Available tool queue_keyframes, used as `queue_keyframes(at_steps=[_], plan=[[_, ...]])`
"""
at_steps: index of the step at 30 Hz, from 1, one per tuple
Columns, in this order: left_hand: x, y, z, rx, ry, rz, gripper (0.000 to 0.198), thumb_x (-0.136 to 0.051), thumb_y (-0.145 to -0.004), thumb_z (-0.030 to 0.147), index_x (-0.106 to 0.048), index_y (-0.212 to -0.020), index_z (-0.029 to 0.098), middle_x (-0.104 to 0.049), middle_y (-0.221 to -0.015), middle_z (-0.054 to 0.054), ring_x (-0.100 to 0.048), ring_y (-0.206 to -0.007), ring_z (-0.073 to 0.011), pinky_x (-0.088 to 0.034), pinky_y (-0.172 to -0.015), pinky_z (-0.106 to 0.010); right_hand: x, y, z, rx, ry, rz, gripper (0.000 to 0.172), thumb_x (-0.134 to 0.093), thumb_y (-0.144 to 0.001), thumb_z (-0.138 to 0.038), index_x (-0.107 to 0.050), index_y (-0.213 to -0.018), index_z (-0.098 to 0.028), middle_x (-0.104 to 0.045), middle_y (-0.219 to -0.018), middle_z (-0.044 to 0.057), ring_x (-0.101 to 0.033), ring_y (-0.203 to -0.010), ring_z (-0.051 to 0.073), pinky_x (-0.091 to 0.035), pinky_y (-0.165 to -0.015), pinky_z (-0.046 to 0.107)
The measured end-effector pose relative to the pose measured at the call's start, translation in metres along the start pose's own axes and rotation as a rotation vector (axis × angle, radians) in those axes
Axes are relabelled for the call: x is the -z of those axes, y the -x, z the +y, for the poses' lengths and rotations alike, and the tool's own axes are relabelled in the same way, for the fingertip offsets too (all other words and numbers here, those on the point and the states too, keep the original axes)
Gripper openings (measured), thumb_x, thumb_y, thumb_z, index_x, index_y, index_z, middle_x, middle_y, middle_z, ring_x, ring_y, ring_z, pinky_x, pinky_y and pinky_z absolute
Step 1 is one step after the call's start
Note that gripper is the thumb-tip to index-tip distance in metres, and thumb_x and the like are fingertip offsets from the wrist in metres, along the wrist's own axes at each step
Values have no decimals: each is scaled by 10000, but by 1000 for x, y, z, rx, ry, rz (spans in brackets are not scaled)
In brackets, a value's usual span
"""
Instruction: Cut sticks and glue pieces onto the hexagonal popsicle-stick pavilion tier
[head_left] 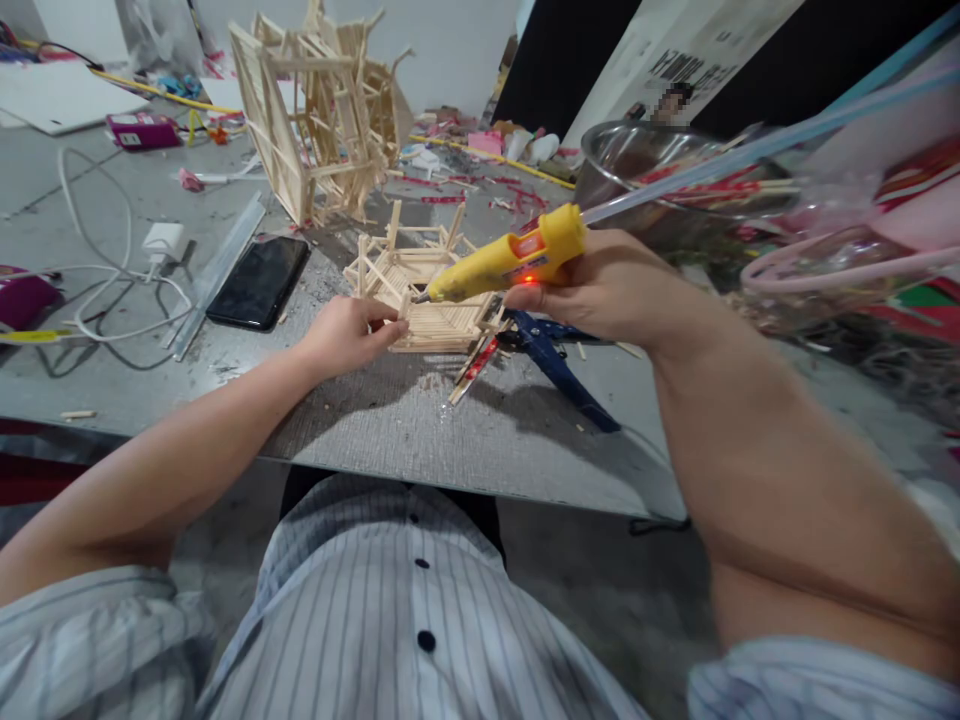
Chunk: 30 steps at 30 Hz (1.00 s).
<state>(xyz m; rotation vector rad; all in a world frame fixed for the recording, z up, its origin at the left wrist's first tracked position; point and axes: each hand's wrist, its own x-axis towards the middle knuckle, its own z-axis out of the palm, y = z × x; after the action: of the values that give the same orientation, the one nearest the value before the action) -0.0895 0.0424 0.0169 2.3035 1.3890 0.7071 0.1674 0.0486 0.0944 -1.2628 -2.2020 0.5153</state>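
Observation:
My right hand (600,290) is closed around a yellow hot glue gun (502,262) with a small red light lit and a long clear glue stick (675,160) out of its back. The nozzle points down-left at a low frame of wooden sticks (442,325) on the table. At the frame's near left corner, my left hand (352,335) pinches a short upright wooden stick (405,303) close to the nozzle. Whether the nozzle touches the wood I cannot tell. Blue-handled pliers (559,365) lie under my right hand, beside loose sticks and a red wrapper (480,360).
Behind the frame stands a taller wooden-stick structure (322,120). A black phone (259,283), clear glue sticks (217,275) and a white charger (165,243) with cable lie left. A metal bowl (630,150) and a pink-rimmed container (840,265) stand right. Scraps litter the grey table (360,430).

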Motion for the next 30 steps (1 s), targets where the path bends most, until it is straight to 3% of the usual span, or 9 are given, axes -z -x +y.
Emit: queue_keyframes(at_steps=[5,17,24,30], plan=[[0,0,0,4,7,10,289,-534,-846,343,-656,-652,167,-550,-578,-1,-445,-548,-107,-295,-546,-262,-5,2,5,-10,-37,-35,293,-763,-683,-511,-693,-808,-254,-642,-722,-20,-605,-777,217,-505,-786,386],[-1,0,-2,2,5,14,294,-524,-833,361,-691,-705,157,-552,-585,-5,-434,-548,-102,-297,-558,-252,-7,1,-1,38,6,-16,643,-637,-556,-832,-606,-684,-203,-555,-621,-3,-489,-621,161,-415,-624,331],[-2,0,-2,2,8,11,262,-551,-834,325,-696,-702,152,-525,-564,8,-393,-523,-87,-280,-542,-242,-8,1,-2,64,-39,-16,639,-639,-568,-829,-624,-712,-207,-596,-651,29,-527,-634,195,-439,-641,369],[-1,-1,0,-3,9,3,277,-543,-825,325,-654,-642,150,-475,-545,17,-338,-510,-80,-253,-542,-251,-7,2,9,49,3,-38,619,-635,-631,-796,-664,-821,-208,-625,-738,53,-587,-757,254,-482,-763,426]])
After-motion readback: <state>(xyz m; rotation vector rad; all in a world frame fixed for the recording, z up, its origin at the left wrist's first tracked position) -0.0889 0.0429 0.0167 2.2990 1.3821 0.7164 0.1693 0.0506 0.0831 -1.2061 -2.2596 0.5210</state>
